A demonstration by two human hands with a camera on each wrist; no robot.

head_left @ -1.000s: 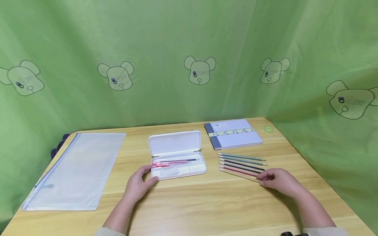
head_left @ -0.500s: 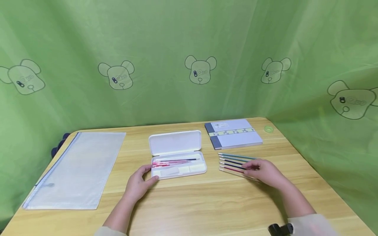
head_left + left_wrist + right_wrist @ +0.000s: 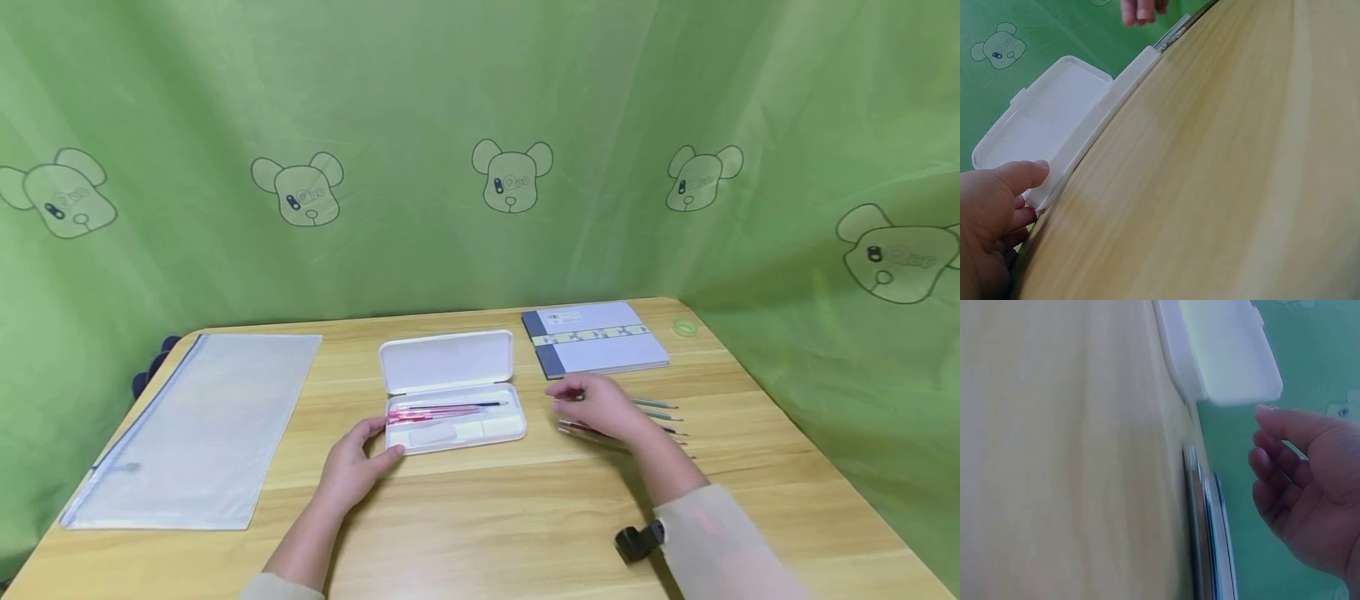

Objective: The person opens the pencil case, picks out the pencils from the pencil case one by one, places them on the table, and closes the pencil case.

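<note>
A white pencil case [image 3: 491, 354] stands open mid-table, its lid raised at the back. Pink pens [image 3: 431, 412], a dark pencil and a whitish block [image 3: 432, 433] lie inside. My left hand [image 3: 352, 467] grips the case's left end, thumb over the rim and fingers at the side, as the left wrist view shows. To the right lies a row of several pencils [image 3: 656, 415], partly hidden by my right hand [image 3: 600, 408]. The right wrist view shows that hand [image 3: 1322, 481] with loosely curled fingers and nothing held, apart from the pencils [image 3: 1210, 544].
A blue-grey notebook [image 3: 600, 350] with a patterned band lies behind the pencils. Near the back right corner is a small green ring [image 3: 684, 327]. A translucent zip pouch [image 3: 198, 433] lies flat at the left. Green curtain [image 3: 405, 250] surrounds the table's back and sides.
My right hand has moved left and back across the pencils, from their pointed ends to their other ends. My left hand stays on the pencil case.
</note>
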